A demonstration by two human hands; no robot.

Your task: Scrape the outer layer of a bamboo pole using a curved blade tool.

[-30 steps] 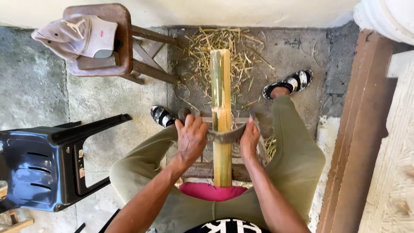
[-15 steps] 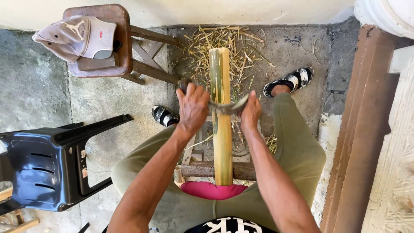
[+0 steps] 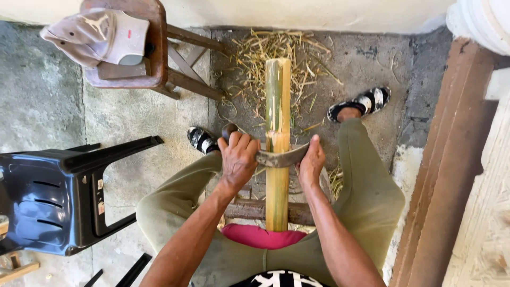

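My left hand [image 3: 237, 159] and right hand [image 3: 311, 162] each keep a clenched grip on one end of the curved blade [image 3: 279, 158] lying across the bamboo pole [image 3: 277, 143] (shavings [image 3: 276, 50] beyond) between my knees.

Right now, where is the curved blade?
In the head view, the curved blade lies across the upright bamboo pole at the centre, between the knees; the left hand and right hand hold its ends.
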